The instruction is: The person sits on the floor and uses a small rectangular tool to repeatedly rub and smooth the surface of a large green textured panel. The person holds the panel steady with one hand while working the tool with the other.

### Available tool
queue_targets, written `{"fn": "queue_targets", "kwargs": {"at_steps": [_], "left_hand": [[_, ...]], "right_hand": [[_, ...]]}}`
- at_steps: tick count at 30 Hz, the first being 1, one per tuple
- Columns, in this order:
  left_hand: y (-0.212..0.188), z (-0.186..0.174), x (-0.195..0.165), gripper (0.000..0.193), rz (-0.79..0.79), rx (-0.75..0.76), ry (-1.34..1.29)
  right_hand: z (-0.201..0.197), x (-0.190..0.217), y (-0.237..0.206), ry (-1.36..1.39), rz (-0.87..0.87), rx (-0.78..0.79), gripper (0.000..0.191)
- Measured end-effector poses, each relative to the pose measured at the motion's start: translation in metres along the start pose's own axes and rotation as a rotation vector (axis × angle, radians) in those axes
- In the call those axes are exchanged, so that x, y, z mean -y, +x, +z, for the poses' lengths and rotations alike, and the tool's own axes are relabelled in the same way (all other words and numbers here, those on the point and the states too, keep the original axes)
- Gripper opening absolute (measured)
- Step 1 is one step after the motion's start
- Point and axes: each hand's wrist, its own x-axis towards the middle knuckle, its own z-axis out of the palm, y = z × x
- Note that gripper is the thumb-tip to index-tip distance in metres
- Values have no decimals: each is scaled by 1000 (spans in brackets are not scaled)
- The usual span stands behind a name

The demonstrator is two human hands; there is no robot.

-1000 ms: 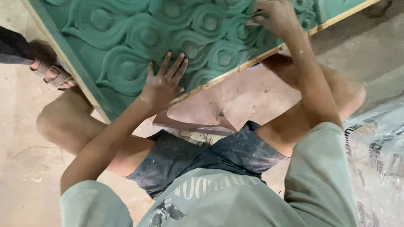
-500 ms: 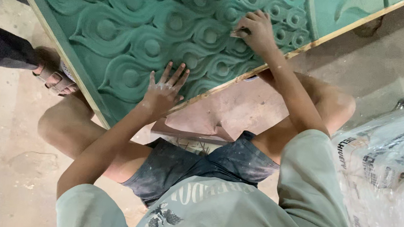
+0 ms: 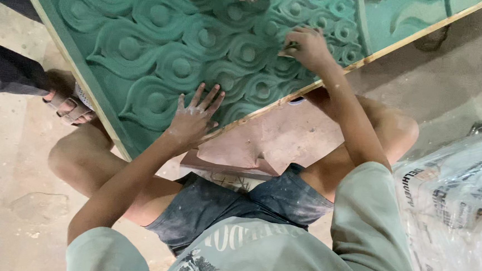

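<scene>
From the head camera, a big green carved panel with a pale wooden edge [image 3: 162,52] lies tilted across the person's knees, over a dusty concrete floor [image 3: 3,193]. The left hand [image 3: 192,118] lies flat on the carved swirls near the lower edge, fingers spread wide. The right hand [image 3: 307,47] rests higher up on the panel, fingers curled together around something small; what it is cannot be told. Another person's sandalled foot [image 3: 67,102] stands beside the panel's left edge. A clear plastic sack [image 3: 459,210] sits at the right.
</scene>
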Motion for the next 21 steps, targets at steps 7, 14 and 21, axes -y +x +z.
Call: {"fn": "queue_targets", "kwargs": {"at_steps": [7,14,21], "left_hand": [[-1,4,-1,86,-4,-10,40],[-4,-2,-2,86,11,-22,10],[-5,-5,-4,88,11,5,27]], "right_hand": [[4,9,3,-112,-198,-232,22],[-10,3,4,-144,-87,11,27],[4,9,4,30,-190,-177,29]]}}
